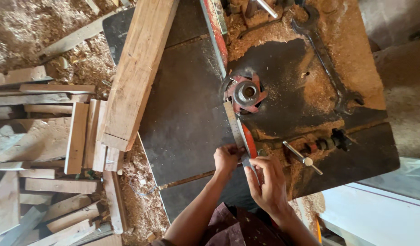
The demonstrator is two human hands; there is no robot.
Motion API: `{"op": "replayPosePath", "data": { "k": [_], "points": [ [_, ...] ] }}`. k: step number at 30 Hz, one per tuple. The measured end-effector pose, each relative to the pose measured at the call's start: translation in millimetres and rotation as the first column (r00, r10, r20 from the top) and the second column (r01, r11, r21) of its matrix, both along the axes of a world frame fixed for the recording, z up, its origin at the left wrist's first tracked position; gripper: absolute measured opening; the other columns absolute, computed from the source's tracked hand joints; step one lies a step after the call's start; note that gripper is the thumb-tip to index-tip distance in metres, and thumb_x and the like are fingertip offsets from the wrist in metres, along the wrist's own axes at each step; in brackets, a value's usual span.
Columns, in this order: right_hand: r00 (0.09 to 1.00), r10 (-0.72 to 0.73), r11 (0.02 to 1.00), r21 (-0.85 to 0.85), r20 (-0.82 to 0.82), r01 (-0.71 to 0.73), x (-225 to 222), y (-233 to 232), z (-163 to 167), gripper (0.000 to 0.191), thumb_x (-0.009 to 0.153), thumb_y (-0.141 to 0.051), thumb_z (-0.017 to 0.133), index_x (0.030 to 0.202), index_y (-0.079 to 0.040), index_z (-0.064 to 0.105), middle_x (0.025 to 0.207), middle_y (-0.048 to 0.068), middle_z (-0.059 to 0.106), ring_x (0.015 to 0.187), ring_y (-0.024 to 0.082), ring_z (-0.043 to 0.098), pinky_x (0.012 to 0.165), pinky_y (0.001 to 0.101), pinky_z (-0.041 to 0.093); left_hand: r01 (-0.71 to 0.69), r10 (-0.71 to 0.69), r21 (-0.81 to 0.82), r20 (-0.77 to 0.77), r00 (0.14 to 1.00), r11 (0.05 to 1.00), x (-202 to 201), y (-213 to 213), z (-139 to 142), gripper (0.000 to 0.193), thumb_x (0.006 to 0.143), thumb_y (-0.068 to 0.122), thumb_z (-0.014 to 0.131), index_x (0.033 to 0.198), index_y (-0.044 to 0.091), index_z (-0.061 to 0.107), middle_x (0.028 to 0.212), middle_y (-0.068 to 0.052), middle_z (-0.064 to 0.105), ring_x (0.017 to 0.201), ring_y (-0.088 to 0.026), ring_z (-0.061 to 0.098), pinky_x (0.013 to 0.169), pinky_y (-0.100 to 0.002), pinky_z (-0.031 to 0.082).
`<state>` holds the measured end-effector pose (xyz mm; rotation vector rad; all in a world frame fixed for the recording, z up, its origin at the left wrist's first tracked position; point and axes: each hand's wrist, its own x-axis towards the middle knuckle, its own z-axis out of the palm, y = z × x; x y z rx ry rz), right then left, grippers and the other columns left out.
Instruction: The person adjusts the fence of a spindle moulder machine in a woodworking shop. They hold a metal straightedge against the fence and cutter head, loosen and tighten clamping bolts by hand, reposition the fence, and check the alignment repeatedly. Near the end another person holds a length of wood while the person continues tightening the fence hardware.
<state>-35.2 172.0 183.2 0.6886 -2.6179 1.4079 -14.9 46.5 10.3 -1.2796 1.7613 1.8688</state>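
**Ruler set against the cutter head**

The person's left hand [227,157] and right hand [268,184] meet at the near end of a steel ruler [233,122], which lies flat on the dark bench [187,114] with its far end touching the red cutter head [246,93]. The left fingers are curled shut on the ruler's near end; the right fingers are bent and pinch near the same spot, beside a red fence [248,139], though what exactly they grip is hidden.

As a judgement, the measuring is under way: the ruler is placed and lined up, while the long beam [137,68] lies untouched on the far left of the bench.

Open bench lies left of the ruler, up to the beam. To the right, sawdust, a large spanner [326,59] and a small handle [303,158] crowd the surface. Offcuts [46,150] lie stacked on the floor at the left.
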Motion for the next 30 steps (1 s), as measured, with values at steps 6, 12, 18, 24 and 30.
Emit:
{"op": "replayPosePath", "data": {
  "k": [6,12,18,24,30],
  "points": [
    [0.998,-0.011,1.0,0.005,0.055,0.011,2,0,0,0.021,0.092,-0.007,0.071,0.109,0.0,0.061,0.099,0.012,0.066,0.081,0.023,0.065,0.068,0.0338,0.053,-0.004,0.004,-0.001,-0.028,1.0,1.0,-3,0,3,0.022,0.081,0.011,0.084,0.098,-0.002,0.079,0.078,-0.007,0.077,0.065,-0.01,0.069,0.058,-0.029,0.062],
    [0.999,-0.024,0.999,0.044,0.045,0.022,5,-2,-3,0.023,0.09,-0.008,0.073,0.109,-0.001,0.062,0.099,0.013,0.066,0.078,0.022,0.064,0.068,0.0347,0.053,0.047,-0.047,-0.029,-0.007,0.999,0.999,4,3,-2,0.022,0.082,0.013,0.086,0.096,-0.002,0.079,0.078,-0.008,0.077,0.065,-0.011,0.07,0.058,-0.029,0.062],
    [0.999,-0.007,1.0,0.031,0.047,0.006,5,0,-4,0.023,0.091,-0.006,0.071,0.111,0.0,0.062,0.098,0.012,0.065,0.081,0.022,0.063,0.073,0.0349,0.052,0.031,-0.032,-0.057,-0.015,0.999,0.998,3,5,-4,0.02,0.082,0.013,0.086,0.096,0.0,0.079,0.079,-0.007,0.079,0.064,-0.01,0.07,0.059,-0.029,0.061],
    [0.999,-0.003,1.0,0.021,0.038,0.002,5,-4,-2,0.023,0.091,-0.006,0.07,0.111,0.0,0.062,0.097,0.012,0.064,0.081,0.022,0.062,0.073,0.0348,0.052,-0.011,0.011,-0.011,-0.019,1.0,1.0,-17,-7,-8,0.02,0.081,0.01,0.085,0.096,-0.001,0.08,0.078,-0.007,0.077,0.064,-0.01,0.07,0.059,-0.029,0.062],
    [1.0,0.019,0.998,0.055,0.024,-0.021,7,-5,-6,0.023,0.091,-0.007,0.07,0.112,-0.001,0.061,0.098,0.012,0.064,0.08,0.022,0.062,0.073,0.035,0.052,-0.111,0.135,0.186,-0.125,0.983,0.976,-34,-19,-13,0.02,0.083,0.004,0.082,0.099,-0.005,0.078,0.083,-0.009,0.078,0.069,-0.011,0.072,0.062,-0.03,0.065]
  ]
}}
